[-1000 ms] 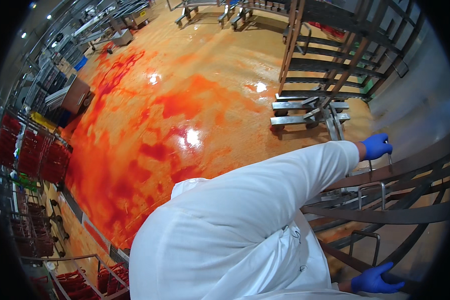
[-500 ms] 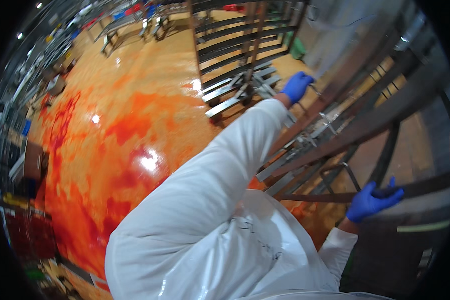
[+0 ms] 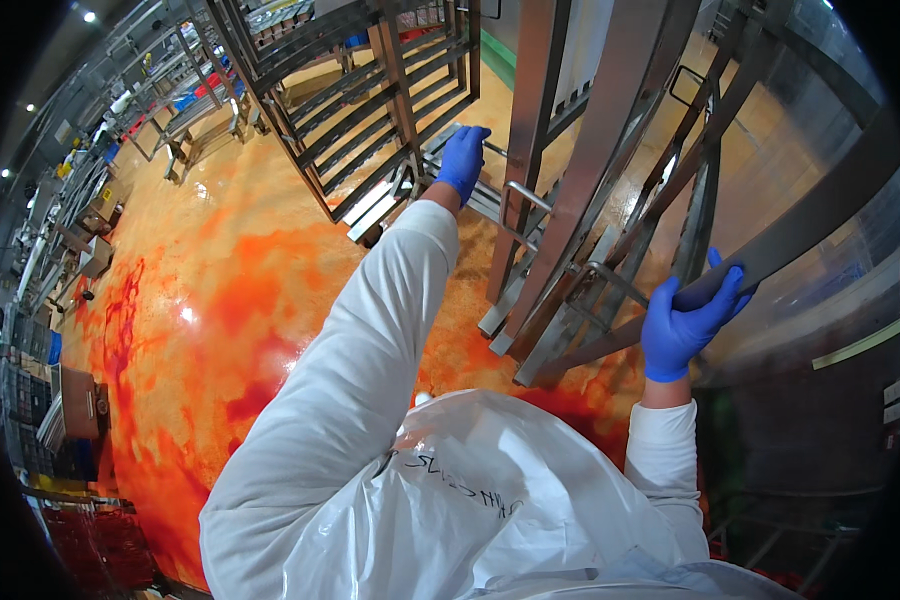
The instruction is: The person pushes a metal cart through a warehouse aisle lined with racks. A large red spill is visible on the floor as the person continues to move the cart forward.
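Both of my hands wear blue gloves, and white sleeves cover my arms. My left hand (image 3: 460, 165) is reached forward and closed round a thin metal handle (image 3: 494, 149) on the side of a metal rack; most of that handle is hidden by the fingers. On the right, my right hand (image 3: 682, 328) wraps its fingers and thumb round a dark, flat metal post (image 3: 810, 215). Between my hands stand tilted-looking steel uprights (image 3: 590, 180) of the racks. Loop-shaped handles (image 3: 526, 197) stick out from them.
A slatted metal rack (image 3: 355, 125) stands beyond my left hand. Red-orange liquid stains (image 3: 250, 260) spread over the shiny yellow-orange floor (image 3: 300, 215). Boxes and crates (image 3: 75, 400) line the left side. A dark wall panel (image 3: 800, 420) is at the right.
My view has shifted, so the racks and both hands appear further left. My right hand's fingers now wrap round the metal post more plainly. The left hand is still closed on the handle.
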